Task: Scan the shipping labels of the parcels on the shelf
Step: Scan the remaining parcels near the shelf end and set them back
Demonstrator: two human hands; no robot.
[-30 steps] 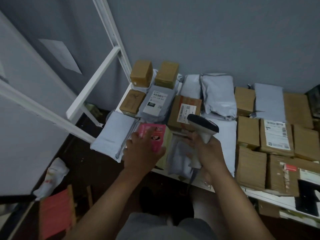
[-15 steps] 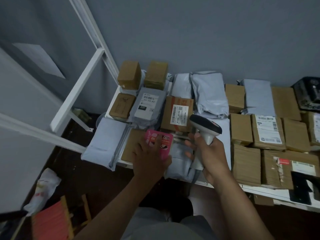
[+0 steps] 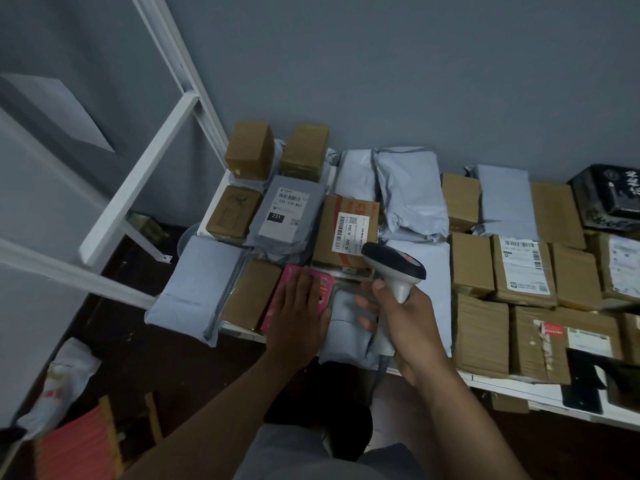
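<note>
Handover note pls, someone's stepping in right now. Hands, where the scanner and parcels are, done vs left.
Left hand: lies flat on the pink box at the shelf's front edge, fingers straight.
Right hand: grips the barcode scanner, its head pointing toward the brown box with the white label.
Parcels: brown boxes and grey mailers fill the shelf. Face-up labels show on the grey mailer marked 231, that brown box, and several boxes at right, e.g..
Done: cannot tell which labels are already scanned.
Left: many parcels show no label on top; they would probably need turning before scanning.
</note>
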